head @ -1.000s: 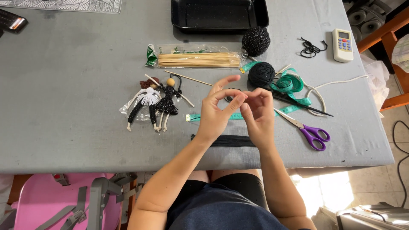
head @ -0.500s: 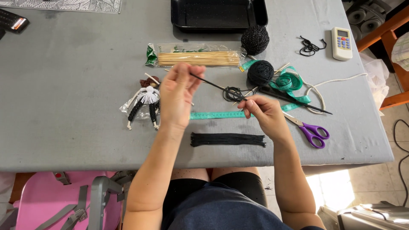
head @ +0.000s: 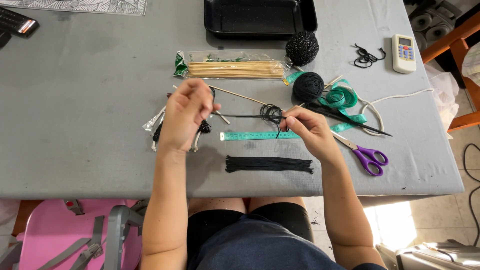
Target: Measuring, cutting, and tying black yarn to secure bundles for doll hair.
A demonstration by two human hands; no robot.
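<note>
My left hand (head: pixel 186 114) and my right hand (head: pixel 309 129) hold a length of black yarn (head: pixel 245 116) stretched taut between them above the grey table (head: pixel 90 115). A small tangle of the yarn (head: pixel 271 112) hangs beside my right fingertips. Under my left hand lie small yarn dolls (head: pixel 159 129), partly hidden. A bundle of cut black yarn strands (head: pixel 269 164) lies near the table's front edge, below a green tape measure (head: pixel 250 135).
A bag of wooden skewers (head: pixel 234 69), two black yarn balls (head: pixel 307 85), a black comb (head: pixel 345 116), purple scissors (head: pixel 367 156), white cord (head: pixel 400 96), a remote (head: pixel 403 53) and a black tray (head: pixel 260 18) lie on the table. A pink chair (head: pixel 65 235) stands at lower left.
My hands were together over the table's middle. They have drawn apart, left hand going left and right hand right, pulling the black yarn straight between them.
</note>
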